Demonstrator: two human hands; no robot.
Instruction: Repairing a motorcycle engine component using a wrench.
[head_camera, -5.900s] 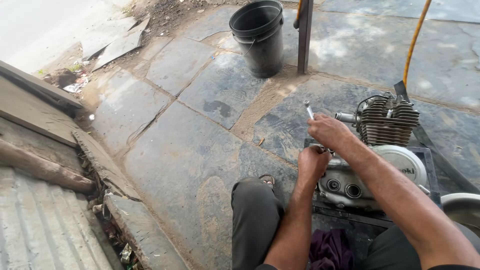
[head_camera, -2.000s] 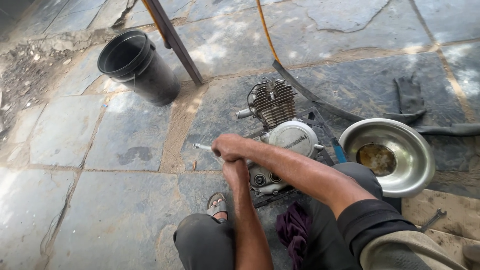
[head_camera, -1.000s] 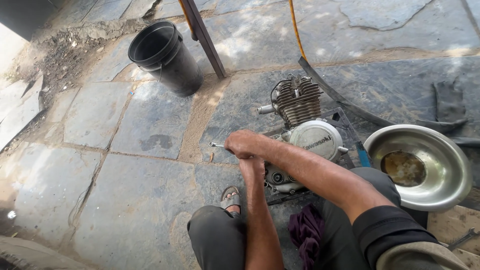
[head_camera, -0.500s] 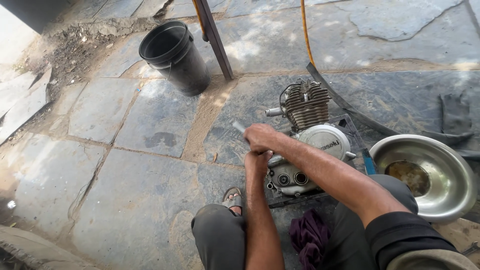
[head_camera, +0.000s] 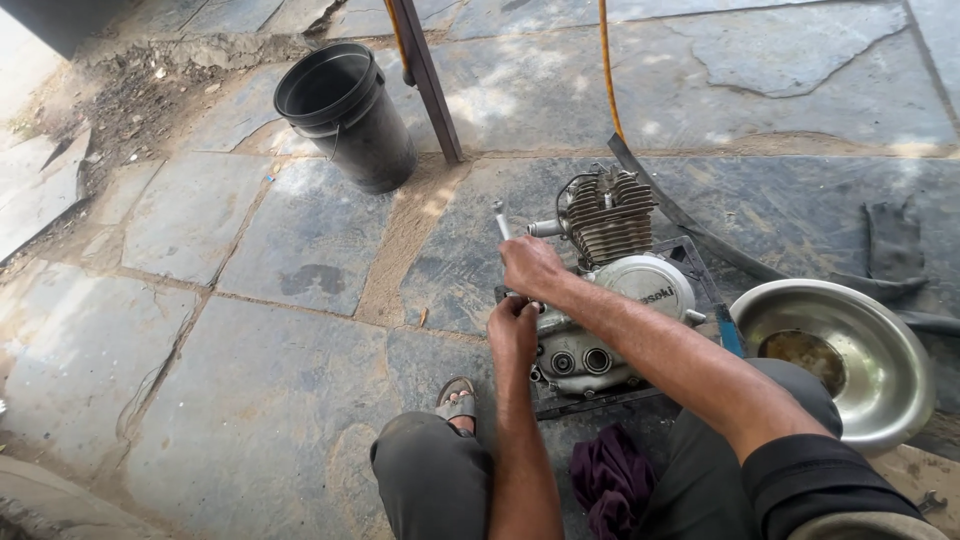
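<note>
A small grey motorcycle engine (head_camera: 612, 290) with a finned cylinder sits on a dark tray on the stone floor in front of me. My right hand (head_camera: 530, 266) is closed around a thin metal wrench handle (head_camera: 499, 219) that sticks up and away from the engine's left end. Just below it, my left hand (head_camera: 513, 328) presses against the engine's left side, fingers curled at the tool's lower end. What the tool is seated on is hidden by both hands.
A black plastic bucket (head_camera: 347, 115) stands at the back left beside a slanted metal post (head_camera: 426, 78). A steel bowl (head_camera: 838, 357) with brown residue lies at the right. A purple rag (head_camera: 611, 481) lies between my knees. A black rubber strip (head_camera: 722, 247) and orange hose (head_camera: 606, 62) run behind the engine.
The view has swung back and forth and settled on the engine. My right hand has swung the wrench handle from pointing left to pointing up and away. The left hand stays at the engine.
</note>
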